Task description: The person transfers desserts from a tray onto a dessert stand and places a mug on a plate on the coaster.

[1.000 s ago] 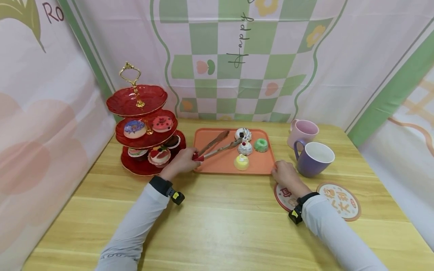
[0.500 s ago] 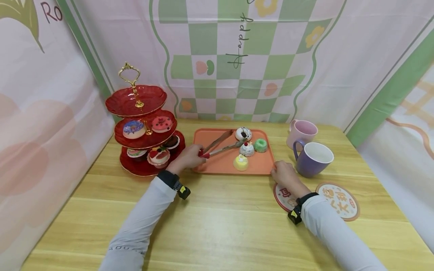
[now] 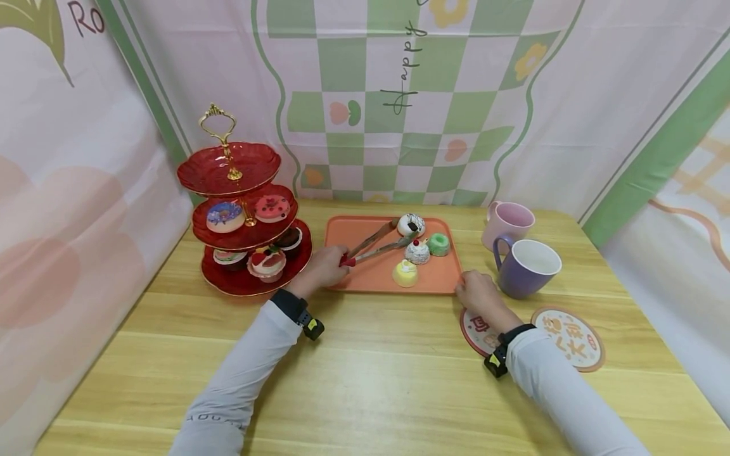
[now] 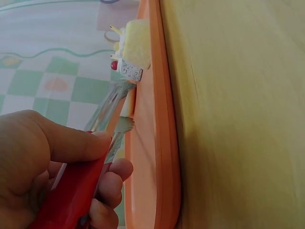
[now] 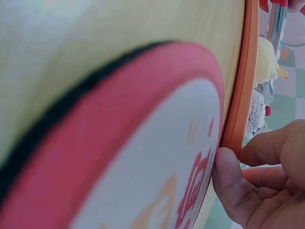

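My left hand [image 3: 326, 267] grips a pair of food tongs by the red handles [image 4: 76, 186]. The metal arms [image 3: 379, 251] reach right over the orange tray [image 3: 367, 278], their tips spread apart. One tip is by the white donut with dark drizzle [image 3: 413, 223], the other close above the cherry-topped white cake [image 3: 418, 254]. Beside that cake sits a green ring-shaped cake [image 3: 439, 245], and nearer the front a yellow cake [image 3: 405, 275]. At the tray's front right corner, my right hand [image 3: 480, 295] pinches the rim [image 5: 244, 86] between thumb and fingers.
A red three-tier stand [image 3: 228, 171] with donuts and cupcakes stands left of the tray. To the right are a pink mug [image 3: 504, 235] and a purple mug [image 3: 525, 273]. One round coaster [image 5: 157, 133] lies under the right hand, another coaster [image 3: 570, 339] beside it.
My left hand and the tongs have moved right over the tray, and the tips stand a little closer together. The cherry-topped cake has shifted slightly right. My right hand stays at the rim.
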`<state>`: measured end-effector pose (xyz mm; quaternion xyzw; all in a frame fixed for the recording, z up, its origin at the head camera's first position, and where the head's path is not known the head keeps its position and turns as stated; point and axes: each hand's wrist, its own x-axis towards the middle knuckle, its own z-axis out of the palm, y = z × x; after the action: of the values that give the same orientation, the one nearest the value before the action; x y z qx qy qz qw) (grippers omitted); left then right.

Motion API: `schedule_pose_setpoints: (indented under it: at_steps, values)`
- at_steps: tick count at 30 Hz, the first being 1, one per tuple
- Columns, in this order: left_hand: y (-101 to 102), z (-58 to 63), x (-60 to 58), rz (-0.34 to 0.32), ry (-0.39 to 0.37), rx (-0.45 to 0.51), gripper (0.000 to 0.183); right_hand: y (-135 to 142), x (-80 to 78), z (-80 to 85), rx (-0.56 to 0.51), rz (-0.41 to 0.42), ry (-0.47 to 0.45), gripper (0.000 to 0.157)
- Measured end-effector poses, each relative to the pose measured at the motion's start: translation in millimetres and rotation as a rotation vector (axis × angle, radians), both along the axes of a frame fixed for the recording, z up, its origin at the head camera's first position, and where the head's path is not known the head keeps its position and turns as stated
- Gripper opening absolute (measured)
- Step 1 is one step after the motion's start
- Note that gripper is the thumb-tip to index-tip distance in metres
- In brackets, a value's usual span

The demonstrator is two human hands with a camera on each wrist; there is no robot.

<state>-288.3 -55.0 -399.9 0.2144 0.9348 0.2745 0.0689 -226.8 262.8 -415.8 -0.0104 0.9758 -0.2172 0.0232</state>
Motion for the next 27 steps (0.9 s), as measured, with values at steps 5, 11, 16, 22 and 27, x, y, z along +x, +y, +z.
schedule_pose_setpoints:
  at_steps: [5, 11, 16, 22, 27]
  values:
    - [0.1, 1.1, 0.2, 0.000, 0.003, -0.008, 0.018, 0.4, -0.2, 0.0, 0.010, 0.002, 0.008, 0.016]
    - [-1.0, 0.2, 1.2, 0.001, 0.012, 0.008, 0.018, 0.3, 0.3, -0.1, 0.010, 0.001, 0.012, 0.017]
    - [-6.3, -1.9, 4.3, 0.000, 0.007, 0.063, 0.016, -0.1, 0.9, -1.8, 0.003, -0.002, 0.000, 0.017]
    - [-17.7, 2.2, 11.0, 0.019, -0.019, 0.099, 0.017, -0.5, 0.8, -2.4, 0.002, 0.003, -0.002, 0.016]
    - [-25.4, 4.5, 17.1, 0.024, -0.010, 0.078, 0.016, 0.3, 0.2, -1.3, 0.005, -0.007, -0.010, 0.017]
